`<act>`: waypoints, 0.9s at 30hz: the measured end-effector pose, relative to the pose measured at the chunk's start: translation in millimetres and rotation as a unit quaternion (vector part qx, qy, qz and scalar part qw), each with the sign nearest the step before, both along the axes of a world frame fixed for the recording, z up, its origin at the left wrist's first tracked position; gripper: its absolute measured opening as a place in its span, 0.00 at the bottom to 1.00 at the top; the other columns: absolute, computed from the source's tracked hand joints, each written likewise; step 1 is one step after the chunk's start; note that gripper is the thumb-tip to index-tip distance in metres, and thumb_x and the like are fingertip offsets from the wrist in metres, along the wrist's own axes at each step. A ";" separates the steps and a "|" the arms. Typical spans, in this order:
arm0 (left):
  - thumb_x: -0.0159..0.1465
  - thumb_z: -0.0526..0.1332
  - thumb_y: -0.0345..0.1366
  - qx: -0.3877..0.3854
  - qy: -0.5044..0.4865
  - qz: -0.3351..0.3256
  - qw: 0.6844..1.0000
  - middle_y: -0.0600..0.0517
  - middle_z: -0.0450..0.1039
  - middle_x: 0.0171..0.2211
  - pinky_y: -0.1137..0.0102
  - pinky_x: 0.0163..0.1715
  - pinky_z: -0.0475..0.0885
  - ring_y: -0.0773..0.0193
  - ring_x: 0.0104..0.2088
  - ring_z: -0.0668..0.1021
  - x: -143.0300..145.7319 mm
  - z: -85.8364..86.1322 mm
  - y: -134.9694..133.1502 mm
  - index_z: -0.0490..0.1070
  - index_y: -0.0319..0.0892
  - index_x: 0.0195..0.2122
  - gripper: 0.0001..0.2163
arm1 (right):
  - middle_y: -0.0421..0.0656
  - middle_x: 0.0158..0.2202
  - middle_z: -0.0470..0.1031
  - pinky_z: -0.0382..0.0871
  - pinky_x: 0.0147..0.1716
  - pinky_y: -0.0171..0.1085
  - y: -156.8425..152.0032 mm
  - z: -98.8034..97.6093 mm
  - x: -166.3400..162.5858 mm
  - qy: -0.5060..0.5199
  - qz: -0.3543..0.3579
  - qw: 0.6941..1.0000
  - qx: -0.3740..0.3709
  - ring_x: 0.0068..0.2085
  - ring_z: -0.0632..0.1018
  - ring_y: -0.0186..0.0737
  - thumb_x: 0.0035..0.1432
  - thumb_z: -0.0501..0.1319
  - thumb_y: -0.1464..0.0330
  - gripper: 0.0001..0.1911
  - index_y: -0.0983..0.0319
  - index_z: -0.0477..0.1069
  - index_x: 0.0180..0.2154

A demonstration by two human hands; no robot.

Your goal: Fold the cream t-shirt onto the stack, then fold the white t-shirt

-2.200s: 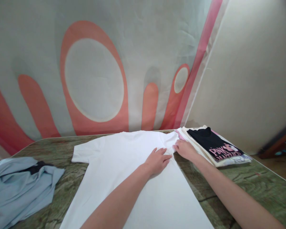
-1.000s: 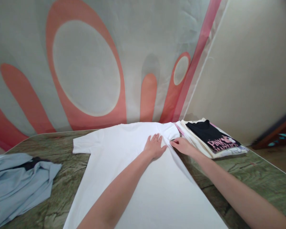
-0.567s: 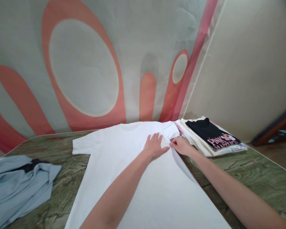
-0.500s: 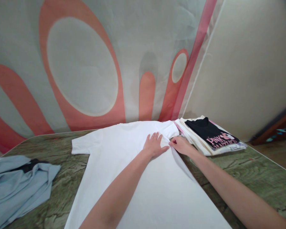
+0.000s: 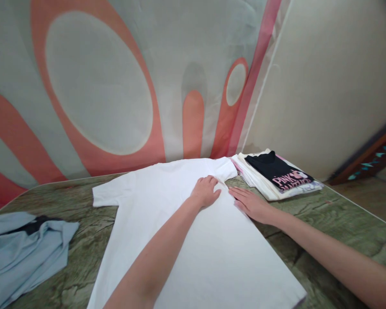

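White T-shirt (image 5: pixel 141 206): spread flat on the desk (image 5: pixel 328 214), hem toward me.
Left hand (image 5: pixel 205 192): on the far shoulder, fingers loosely bent. I see nothing pinched; its weight pins the cloth.
Right hand (image 5: pixel 251 204): palm down on the shirt's right edge, fingers straight, gripping nothing.
Nearby: folded stack (image 5: pixel 276 177) beside the sleeve; blue garment (image 5: pixel 22 249) far left.

The hem of the white T-shirt (image 5: pixel 167 206) is running off the bottom edge, and my left forearm (image 5: pixel 154 262) is covering a strip of it. At the left edge of the table (image 5: pixel 341 227) the blue garment (image 5: pixel 22 253) is getting cropped. The lower lettering on the black shirt (image 5: pixel 273 168) is showing too small to read.
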State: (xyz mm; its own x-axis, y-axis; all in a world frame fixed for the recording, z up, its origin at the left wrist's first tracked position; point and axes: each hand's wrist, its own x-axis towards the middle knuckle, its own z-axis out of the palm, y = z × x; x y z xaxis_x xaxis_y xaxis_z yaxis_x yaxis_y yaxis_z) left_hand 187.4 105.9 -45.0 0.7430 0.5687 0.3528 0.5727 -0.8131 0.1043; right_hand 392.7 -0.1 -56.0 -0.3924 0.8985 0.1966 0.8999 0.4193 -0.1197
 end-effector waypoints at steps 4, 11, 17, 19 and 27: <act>0.64 0.51 0.42 0.008 0.022 0.010 1.000 0.47 0.65 0.48 0.62 0.51 0.60 0.58 0.50 0.68 4.1 4.4 0.0 0.64 0.43 0.48 0.14 | 0.48 0.60 0.59 0.54 0.58 0.50 -19.5 5.9 7.8 0.016 -0.027 0.999 0.012 0.62 0.56 0.44 0.64 0.43 0.65 0.24 0.65 0.58 0.59; 0.67 0.46 0.39 0.018 0.098 0.046 0.994 0.44 0.63 0.54 0.59 0.54 0.56 0.56 0.55 0.64 -11.8 7.8 -30.1 0.64 0.40 0.50 0.16 | 0.47 0.63 0.52 0.50 0.60 0.47 -42.3 11.6 -29.7 0.015 0.011 0.999 -0.036 0.63 0.53 0.43 0.64 0.44 0.60 0.27 0.63 0.51 0.62; 0.67 0.39 0.50 -0.037 0.148 0.043 0.987 0.48 0.45 0.64 0.59 0.59 0.49 0.57 0.63 0.51 -85.2 1.4 -58.6 0.49 0.42 0.62 0.27 | 0.46 0.65 0.46 0.43 0.61 0.48 -48.3 12.3 -27.6 -0.016 -0.007 0.998 -0.054 0.64 0.49 0.43 0.63 0.42 0.53 0.33 0.62 0.43 0.64; 0.66 0.38 0.52 -0.041 0.154 0.070 0.985 0.49 0.42 0.65 0.59 0.59 0.47 0.57 0.63 0.49 -111.8 1.0 -54.5 0.46 0.44 0.63 0.28 | 0.46 0.65 0.46 0.43 0.61 0.48 -47.2 12.7 -25.8 -0.021 -0.008 0.998 -0.054 0.64 0.49 0.43 0.62 0.42 0.52 0.34 0.61 0.43 0.64; 0.66 0.36 0.54 -0.045 0.171 0.177 0.968 0.50 0.40 0.65 0.56 0.59 0.46 0.56 0.64 0.47 -150.8 -2.0 -7.5 0.45 0.44 0.64 0.29 | 0.47 0.64 0.47 0.44 0.61 0.49 -19.4 7.1 -14.9 -0.028 -0.007 0.999 -0.034 0.64 0.51 0.45 0.62 0.43 0.51 0.34 0.61 0.44 0.64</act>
State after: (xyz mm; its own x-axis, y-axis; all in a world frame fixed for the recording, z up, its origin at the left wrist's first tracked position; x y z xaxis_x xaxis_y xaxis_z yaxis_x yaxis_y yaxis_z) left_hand 36.5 98.4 -47.0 0.5613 0.8256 0.0578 0.8270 -0.5567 -0.0788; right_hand 377.9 -19.6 -48.9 -0.3881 0.9146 0.1132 0.9119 0.3989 -0.0961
